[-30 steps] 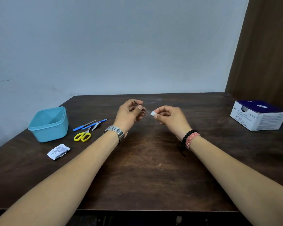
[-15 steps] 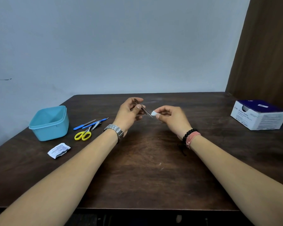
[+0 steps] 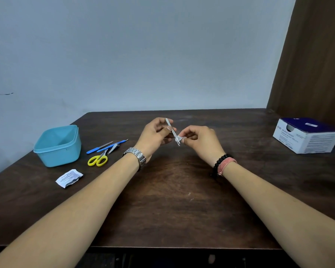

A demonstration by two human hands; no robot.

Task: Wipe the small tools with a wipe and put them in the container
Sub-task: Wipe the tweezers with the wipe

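Above the middle of a dark wooden table (image 3: 172,200), the left hand (image 3: 155,136) pinches a slim metal tool (image 3: 172,130) while the right hand (image 3: 199,140) pinches a white wipe (image 3: 179,139) around its lower end. A teal container (image 3: 58,146) sits at the table's left, with scissors (image 3: 99,159) just beside it.

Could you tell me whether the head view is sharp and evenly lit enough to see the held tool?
Head view: soft, even light, no glare; the metal tool between left hand and right hand is slightly blurred; the table edges bow from wide-angle distortion.
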